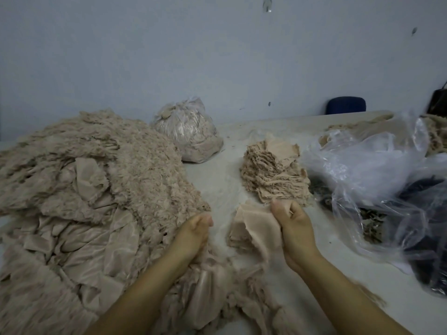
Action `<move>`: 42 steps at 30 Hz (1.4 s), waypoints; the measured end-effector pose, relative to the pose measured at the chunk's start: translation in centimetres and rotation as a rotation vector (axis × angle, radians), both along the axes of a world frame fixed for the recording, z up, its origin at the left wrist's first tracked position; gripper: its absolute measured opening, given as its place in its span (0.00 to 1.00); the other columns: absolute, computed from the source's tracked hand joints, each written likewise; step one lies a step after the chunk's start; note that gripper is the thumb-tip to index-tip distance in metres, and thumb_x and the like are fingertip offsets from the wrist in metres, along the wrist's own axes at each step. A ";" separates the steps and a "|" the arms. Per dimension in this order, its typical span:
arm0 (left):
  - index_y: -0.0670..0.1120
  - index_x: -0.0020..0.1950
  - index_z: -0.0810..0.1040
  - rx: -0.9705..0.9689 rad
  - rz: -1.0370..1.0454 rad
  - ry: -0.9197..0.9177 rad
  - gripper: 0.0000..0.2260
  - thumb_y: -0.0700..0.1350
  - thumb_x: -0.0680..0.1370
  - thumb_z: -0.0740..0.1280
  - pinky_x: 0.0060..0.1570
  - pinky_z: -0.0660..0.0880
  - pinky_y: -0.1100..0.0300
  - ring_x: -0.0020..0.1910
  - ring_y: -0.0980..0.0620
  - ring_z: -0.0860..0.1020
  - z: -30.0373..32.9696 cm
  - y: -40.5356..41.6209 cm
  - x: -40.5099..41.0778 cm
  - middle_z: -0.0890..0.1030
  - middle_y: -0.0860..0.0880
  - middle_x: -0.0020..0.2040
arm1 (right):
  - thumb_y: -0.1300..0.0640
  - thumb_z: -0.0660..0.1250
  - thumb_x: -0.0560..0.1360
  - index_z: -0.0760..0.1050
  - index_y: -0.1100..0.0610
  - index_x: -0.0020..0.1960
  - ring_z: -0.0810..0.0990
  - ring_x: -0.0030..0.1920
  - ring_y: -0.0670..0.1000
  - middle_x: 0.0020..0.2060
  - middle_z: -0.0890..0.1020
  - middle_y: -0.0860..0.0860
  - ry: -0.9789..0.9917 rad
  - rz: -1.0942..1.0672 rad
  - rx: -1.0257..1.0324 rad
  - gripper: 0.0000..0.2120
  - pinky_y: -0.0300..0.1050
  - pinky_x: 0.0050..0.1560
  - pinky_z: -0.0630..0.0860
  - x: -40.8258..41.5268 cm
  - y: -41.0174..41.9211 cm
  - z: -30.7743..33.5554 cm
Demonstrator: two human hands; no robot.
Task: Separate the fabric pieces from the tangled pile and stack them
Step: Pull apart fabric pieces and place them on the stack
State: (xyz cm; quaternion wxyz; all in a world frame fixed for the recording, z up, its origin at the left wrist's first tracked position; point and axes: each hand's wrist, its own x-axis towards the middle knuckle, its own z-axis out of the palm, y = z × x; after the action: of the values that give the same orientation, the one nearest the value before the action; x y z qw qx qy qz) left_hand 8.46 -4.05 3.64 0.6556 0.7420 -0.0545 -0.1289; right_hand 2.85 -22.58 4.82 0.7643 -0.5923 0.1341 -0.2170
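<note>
A big tangled pile of beige frayed fabric [79, 189] covers the left half of the table. A neat stack of separated beige pieces [274, 176] stands at centre right. My right hand [294, 228] grips a small bundle of beige pieces [251, 228] just in front of that stack. My left hand [193, 234] lies at the pile's right edge with curled fingers in the frayed fabric; whether it grips a piece I cannot make out.
A tied clear bag full of beige fabric [187, 132] sits at the back centre. Crumpled clear plastic bags [370, 170] with dark contents lie at the right. The pale table [217, 180] shows between pile and stack. A blue chair back [346, 105] stands behind.
</note>
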 end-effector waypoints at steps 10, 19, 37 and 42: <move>0.46 0.35 0.67 -0.200 -0.238 0.144 0.15 0.50 0.79 0.62 0.19 0.54 0.67 0.19 0.57 0.57 -0.4 -3.6 -2.5 0.62 0.53 0.21 | 0.65 0.72 0.72 0.67 0.54 0.37 0.68 0.34 0.52 0.31 0.70 0.55 -0.036 -0.182 -0.045 0.15 0.49 0.37 0.69 2.6 0.5 -0.5; 0.51 0.49 0.75 0.053 -0.306 0.307 0.20 0.66 0.75 0.55 0.33 0.77 0.62 0.33 0.53 0.81 1.0 -3.2 0.3 0.83 0.46 0.36 | 0.61 0.74 0.71 0.70 0.56 0.40 0.74 0.34 0.47 0.35 0.76 0.54 0.045 -0.126 -0.179 0.11 0.43 0.37 0.73 3.9 -0.2 -1.3; 0.50 0.42 0.80 0.350 -0.198 -0.380 0.05 0.40 0.76 0.69 0.41 0.71 0.62 0.37 0.56 0.76 -0.1 -1.7 4.7 0.79 0.52 0.38 | 0.48 0.70 0.74 0.70 0.53 0.59 0.73 0.48 0.49 0.57 0.69 0.49 0.331 -0.233 -0.949 0.18 0.43 0.42 0.68 3.5 -3.1 -4.4; 0.59 0.50 0.81 0.737 -0.996 -0.235 0.13 0.54 0.67 0.76 0.45 0.74 0.66 0.45 0.61 0.78 3.6 4.4 0.9 0.81 0.59 0.49 | 0.53 0.72 0.73 0.76 0.46 0.41 0.76 0.36 0.41 0.35 0.79 0.43 -0.020 0.265 -0.662 0.06 0.32 0.37 0.71 -0.7 3.1 -3.6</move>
State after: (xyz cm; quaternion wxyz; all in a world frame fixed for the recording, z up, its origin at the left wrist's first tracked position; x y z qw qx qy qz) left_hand 9.41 0.39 7.20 0.2078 0.8141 -0.4171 -0.3465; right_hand 2.15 -19.51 1.25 0.5538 -0.8178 -0.0290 -0.1535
